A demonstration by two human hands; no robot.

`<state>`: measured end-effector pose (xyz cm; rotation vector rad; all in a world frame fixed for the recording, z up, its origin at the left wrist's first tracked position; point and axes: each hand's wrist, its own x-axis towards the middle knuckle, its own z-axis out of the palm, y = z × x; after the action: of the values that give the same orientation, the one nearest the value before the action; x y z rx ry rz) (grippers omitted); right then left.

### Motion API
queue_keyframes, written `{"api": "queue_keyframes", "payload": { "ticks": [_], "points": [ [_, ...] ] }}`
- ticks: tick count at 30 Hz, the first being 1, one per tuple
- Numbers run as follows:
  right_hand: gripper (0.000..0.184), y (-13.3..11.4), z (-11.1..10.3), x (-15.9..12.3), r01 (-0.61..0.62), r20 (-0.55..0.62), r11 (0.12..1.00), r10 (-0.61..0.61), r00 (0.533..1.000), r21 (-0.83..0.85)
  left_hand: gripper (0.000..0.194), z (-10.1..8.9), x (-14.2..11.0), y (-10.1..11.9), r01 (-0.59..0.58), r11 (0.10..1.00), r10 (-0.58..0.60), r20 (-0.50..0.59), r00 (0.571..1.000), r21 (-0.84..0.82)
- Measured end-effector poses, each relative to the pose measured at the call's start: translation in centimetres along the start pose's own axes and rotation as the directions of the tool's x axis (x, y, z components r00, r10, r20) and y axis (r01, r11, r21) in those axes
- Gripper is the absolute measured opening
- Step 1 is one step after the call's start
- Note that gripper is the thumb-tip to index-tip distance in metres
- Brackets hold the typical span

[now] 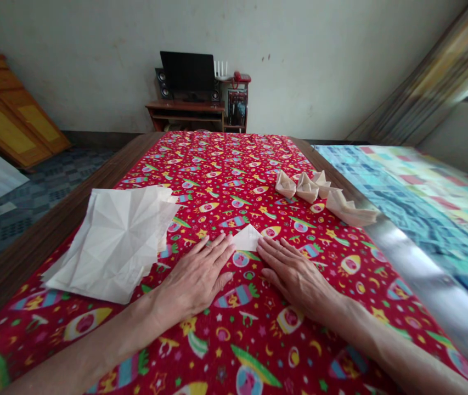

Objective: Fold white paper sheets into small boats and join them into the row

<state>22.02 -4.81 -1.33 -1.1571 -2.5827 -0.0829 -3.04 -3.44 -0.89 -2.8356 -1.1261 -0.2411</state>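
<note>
A small white folded paper [247,238] lies flat on the red patterned cloth, its point facing away from me. My left hand [203,269] rests palm down with fingers stretched out, the fingertips pressing on the paper's left corner. On the opposite side, my right hand [291,271] lies flat too, its fingertips on the right corner. Both corners are partly hidden under the fingers. To the left is a stack of creased white paper sheets [122,230], with fold lines meeting near the middle of the top sheet. Several folded paper pieces [308,187] stand at the right.
The red cloth [225,351] covers a long table with a dark wooden edge [94,184]. Beyond its far end stands a desk [186,108] with a monitor [188,71]. A bed with a checked cover [415,186] adjoins the right side; a wooden cabinet [11,115] is at the left.
</note>
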Motion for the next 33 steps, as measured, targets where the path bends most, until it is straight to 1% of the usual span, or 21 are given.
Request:
{"api": "queue_keyframes", "payload": {
  "ticks": [4,7,9,11,16,20,24,28,33],
  "points": [
    [0.037,0.6,0.2,0.3,0.03,-0.07,0.999,-0.032,0.997,-0.026,0.044,0.1,0.0,-0.5,0.063,0.995,-0.056,-0.082,0.995,0.079],
    [0.03,1.1,0.2,0.8,0.069,-0.077,0.996,-0.074,0.994,-0.058,0.038,0.2,0.5,-1.0,0.087,0.99,-0.068,-0.159,0.985,0.115],
    [0.024,1.2,-0.1,1.4,0.076,-0.069,0.994,-0.082,0.994,-0.08,0.034,0.2,0.9,-1.4,0.067,0.993,-0.047,-0.192,0.98,0.102],
    [0.02,1.0,-0.4,2.2,0.073,-0.035,0.99,-0.077,0.996,-0.12,0.032,0.2,1.3,-1.7,0.066,0.996,-0.052,-0.218,0.974,0.059],
    [0.015,0.6,-0.7,4.2,0.134,0.042,0.959,-0.127,0.991,-0.25,0.031,0.3,1.7,-2.7,0.113,0.987,-0.138,-0.239,0.961,-0.117],
    [0.012,1.0,-0.4,4.6,0.115,0.055,0.963,-0.105,0.993,-0.242,0.03,0.2,1.6,-3.1,0.085,0.974,-0.135,-0.236,0.962,-0.211],
    [0.012,1.2,-0.5,4.4,0.147,0.085,0.962,-0.131,0.988,-0.232,0.03,0.1,1.7,-3.1,0.075,0.973,-0.127,-0.235,0.964,-0.218],
    [0.015,0.8,-0.8,4.4,0.156,0.054,0.956,-0.147,0.988,-0.248,0.03,0.2,1.9,-3.2,0.073,0.973,-0.126,-0.239,0.963,-0.219],
    [0.016,-0.4,-0.8,4.5,0.108,0.044,0.936,-0.099,0.994,-0.334,0.031,0.4,1.9,-3.2,0.084,0.974,-0.136,-0.242,0.961,-0.212]
  ]
}}
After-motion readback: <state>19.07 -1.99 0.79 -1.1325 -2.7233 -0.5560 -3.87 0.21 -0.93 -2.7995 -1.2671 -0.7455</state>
